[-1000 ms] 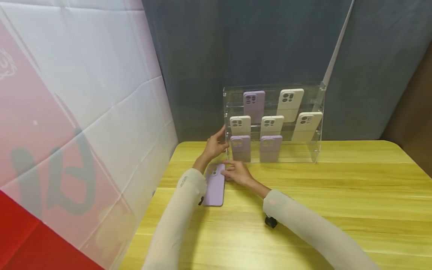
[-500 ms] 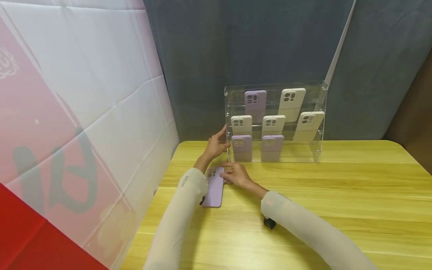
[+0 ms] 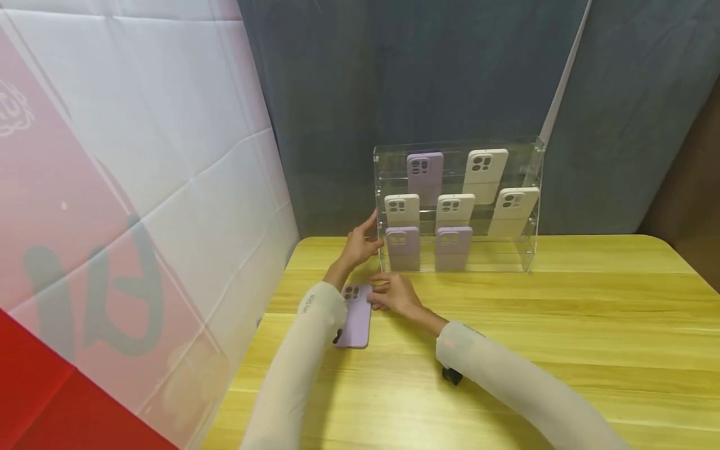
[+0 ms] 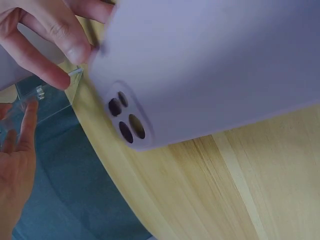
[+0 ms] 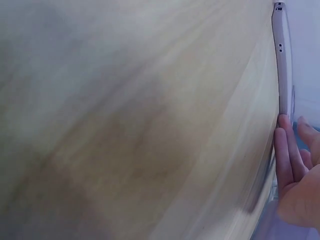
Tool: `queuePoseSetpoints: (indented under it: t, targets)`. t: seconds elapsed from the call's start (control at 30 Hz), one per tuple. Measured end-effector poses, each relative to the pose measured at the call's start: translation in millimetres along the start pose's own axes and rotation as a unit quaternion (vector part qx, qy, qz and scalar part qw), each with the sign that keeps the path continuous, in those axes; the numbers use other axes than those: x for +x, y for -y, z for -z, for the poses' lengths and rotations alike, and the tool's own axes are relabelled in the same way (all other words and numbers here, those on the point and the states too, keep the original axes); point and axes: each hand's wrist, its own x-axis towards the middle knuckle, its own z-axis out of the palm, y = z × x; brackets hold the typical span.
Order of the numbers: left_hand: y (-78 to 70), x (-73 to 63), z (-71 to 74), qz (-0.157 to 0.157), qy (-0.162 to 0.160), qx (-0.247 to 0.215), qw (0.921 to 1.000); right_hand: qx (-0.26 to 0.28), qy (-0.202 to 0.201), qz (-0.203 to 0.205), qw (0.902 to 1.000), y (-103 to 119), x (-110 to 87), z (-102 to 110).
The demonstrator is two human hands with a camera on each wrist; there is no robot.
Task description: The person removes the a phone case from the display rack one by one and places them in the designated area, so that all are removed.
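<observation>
R grip on prpl case; rack holds 7.

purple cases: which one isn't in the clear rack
The purple case in front of the clear rack; the other three purple ones sit inside it, one top-row case and two bottom-row cases.

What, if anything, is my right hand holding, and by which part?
The loose purple phone case: your right hand seems to pinch its top right corner, beside the camera cutouts.
</observation>
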Motion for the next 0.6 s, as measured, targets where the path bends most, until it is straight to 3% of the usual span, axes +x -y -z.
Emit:
queuePoseSetpoints:
  t: [0.6]
  targets:
    - [0.4, -0.3, 0.3, 0.003, 0.006, 0.003, 1.0, 0.011, 0.012, -0.005, 0.9998, 5, -7.2, 12]
